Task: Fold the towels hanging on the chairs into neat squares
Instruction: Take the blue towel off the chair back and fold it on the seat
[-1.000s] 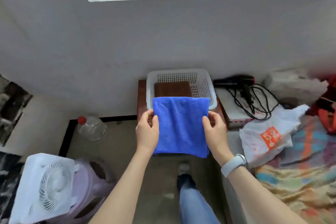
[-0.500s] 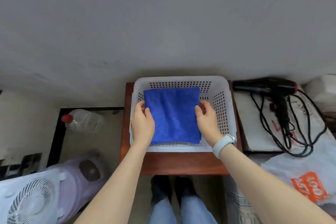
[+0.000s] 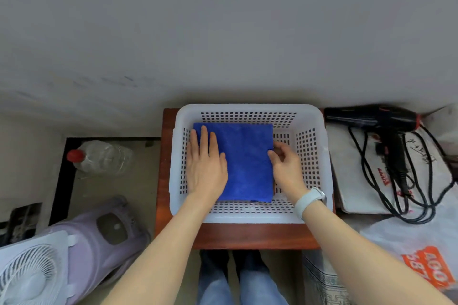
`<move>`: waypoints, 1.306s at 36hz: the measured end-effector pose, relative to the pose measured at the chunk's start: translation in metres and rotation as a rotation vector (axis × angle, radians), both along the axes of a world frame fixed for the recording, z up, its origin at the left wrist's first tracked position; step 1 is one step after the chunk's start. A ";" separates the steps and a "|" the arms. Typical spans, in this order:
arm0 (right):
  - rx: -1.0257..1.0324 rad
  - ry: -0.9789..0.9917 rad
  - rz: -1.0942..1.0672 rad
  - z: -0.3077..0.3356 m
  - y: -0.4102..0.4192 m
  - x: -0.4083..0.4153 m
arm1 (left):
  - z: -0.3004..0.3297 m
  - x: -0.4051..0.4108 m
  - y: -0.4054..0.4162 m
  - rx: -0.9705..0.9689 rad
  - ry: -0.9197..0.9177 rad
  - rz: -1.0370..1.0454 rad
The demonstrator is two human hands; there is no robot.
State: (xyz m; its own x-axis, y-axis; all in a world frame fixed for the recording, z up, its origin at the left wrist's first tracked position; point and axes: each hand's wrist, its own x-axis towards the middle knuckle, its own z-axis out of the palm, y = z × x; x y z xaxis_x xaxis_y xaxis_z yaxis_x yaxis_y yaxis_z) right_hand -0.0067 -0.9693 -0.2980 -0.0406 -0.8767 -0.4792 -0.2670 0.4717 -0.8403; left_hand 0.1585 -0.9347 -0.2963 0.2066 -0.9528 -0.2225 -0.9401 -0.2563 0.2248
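The towel [image 3: 247,163] was matt, fuzzy blue cloth; the basket [image 3: 250,215] smooth perforated white plastic; the table [image 3: 247,236] glossy reddish wood

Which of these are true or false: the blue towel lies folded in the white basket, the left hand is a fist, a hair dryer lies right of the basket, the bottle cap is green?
1. The blue towel lies folded inside the white basket. True.
2. The left hand is a fist. False: it rests flat on the towel, fingers straight.
3. A black hair dryer lies right of the basket. True.
4. The plastic bottle has a green cap. False: red.
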 end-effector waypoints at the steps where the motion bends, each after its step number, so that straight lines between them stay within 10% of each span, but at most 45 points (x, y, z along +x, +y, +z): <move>1: -0.012 0.014 0.003 0.000 -0.001 0.000 | -0.005 0.000 0.000 0.012 -0.018 -0.005; 9: -0.253 0.440 0.023 0.011 0.000 0.005 | -0.020 -0.005 0.008 0.026 -0.021 0.002; 16: -0.684 0.883 0.820 -0.007 -0.002 0.023 | -0.022 -0.002 0.002 -0.097 -0.103 -0.055; 33: -0.536 0.865 0.934 -0.043 -0.016 0.016 | -0.042 -0.001 -0.004 -0.020 -0.113 -0.029; 47: -0.446 0.480 0.824 0.089 0.046 0.063 | 0.088 0.028 0.100 -0.255 0.150 0.279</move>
State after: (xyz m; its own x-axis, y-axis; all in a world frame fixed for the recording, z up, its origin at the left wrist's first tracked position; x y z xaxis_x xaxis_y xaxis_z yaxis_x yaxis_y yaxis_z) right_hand 0.0561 -0.9236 -0.2091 0.5483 -0.8125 -0.1981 -0.7156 -0.3332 -0.6139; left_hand 0.1866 -0.8345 -0.2081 0.4486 -0.8931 -0.0333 -0.7942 -0.4155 0.4434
